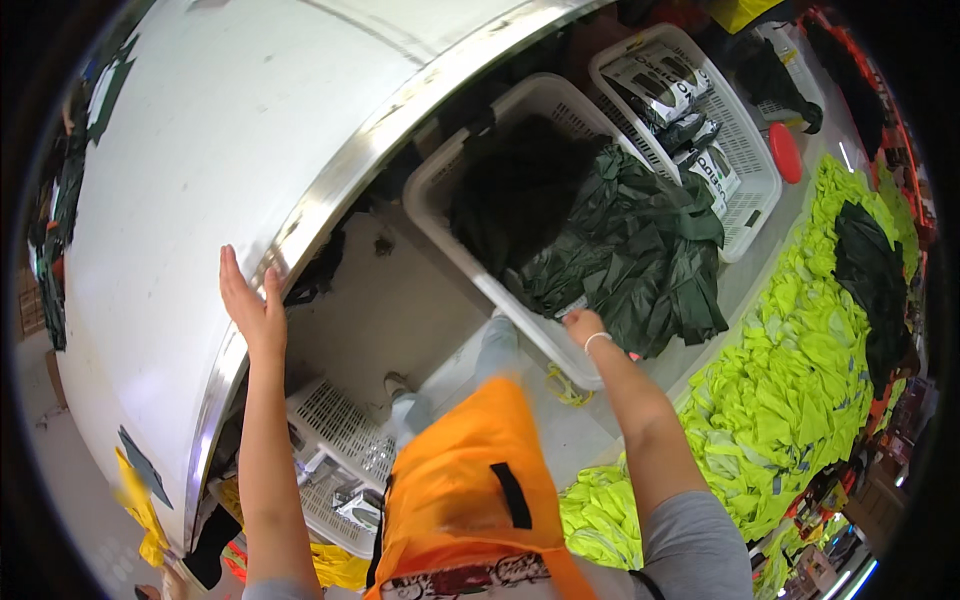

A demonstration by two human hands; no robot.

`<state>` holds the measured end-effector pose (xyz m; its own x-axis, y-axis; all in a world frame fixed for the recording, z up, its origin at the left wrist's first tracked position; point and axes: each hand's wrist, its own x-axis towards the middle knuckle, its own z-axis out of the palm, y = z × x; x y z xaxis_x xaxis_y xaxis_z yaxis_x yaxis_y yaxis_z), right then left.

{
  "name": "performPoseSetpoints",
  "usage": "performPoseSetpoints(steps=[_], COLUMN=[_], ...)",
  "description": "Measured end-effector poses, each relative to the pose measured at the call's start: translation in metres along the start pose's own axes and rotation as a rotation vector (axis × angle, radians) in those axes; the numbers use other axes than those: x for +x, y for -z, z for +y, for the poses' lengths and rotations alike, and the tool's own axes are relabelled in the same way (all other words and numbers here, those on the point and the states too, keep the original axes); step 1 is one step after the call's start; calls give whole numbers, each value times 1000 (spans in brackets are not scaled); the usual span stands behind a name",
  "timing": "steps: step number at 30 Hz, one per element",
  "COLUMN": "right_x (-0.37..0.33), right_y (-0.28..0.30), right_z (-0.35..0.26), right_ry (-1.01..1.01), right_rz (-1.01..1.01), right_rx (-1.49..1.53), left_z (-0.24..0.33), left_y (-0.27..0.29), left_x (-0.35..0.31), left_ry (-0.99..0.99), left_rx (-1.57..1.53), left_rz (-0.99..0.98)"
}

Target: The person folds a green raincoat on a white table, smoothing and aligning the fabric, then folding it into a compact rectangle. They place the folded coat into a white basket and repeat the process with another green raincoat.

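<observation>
My left hand (255, 307) lies on the metal-trimmed edge of a white table (190, 130), fingers stretched out and holding nothing. On the right, my right hand (584, 326) reaches over the near side of a white plastic basket (545, 340), its fingers closed at the edge of a heap of dark green garments (640, 250). A small pale patch, maybe a label, shows by the fingertips. The fingers seem to pinch the fabric, though the grip is partly hidden. Darker black cloth (520, 190) fills the basket's far left part.
A second white basket (750, 205) with packaged items (665, 90) stands behind. Bright yellow-green garments (780, 390) are piled along the right. A red round object (784, 153) sits beside that basket. White crates (340, 430) stand below the table, left of my orange apron (465, 480).
</observation>
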<state>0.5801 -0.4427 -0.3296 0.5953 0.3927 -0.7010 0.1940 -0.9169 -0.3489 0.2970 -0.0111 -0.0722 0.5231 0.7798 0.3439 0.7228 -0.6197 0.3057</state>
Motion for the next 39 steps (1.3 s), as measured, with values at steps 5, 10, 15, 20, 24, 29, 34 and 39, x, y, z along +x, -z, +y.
performPoseSetpoints(steps=[5,10,15,20,24,29,34,39], right_x=[163,275,283,130,-2,-168,-350,-443], right_y=[140,226,221,186,247,388,493,502], right_z=[44,72,84,17,-53,-148,-111,-56], right_ry=[122,368,141,380,382,606,598,168], right_rz=[448,830,215,-182,-288,-121,701,1038], right_rx=[-265,-955,-931,-161,350,26,-347,-470], left_z=[49,57,59,121,234,288,324,379], left_y=[-61,-73,-78,-114,-166,-204,-180,-191], left_x=[9,14,18,-52,-150,-198,-167,-154], left_ry=[-64,-81,-78,-11,725,1771,1925,1764], left_rx=[404,351,344,-13,-564,-1181,-1233,-1562], left_rz=[6,55,31,-8,-794,-1098,-1213,-1480])
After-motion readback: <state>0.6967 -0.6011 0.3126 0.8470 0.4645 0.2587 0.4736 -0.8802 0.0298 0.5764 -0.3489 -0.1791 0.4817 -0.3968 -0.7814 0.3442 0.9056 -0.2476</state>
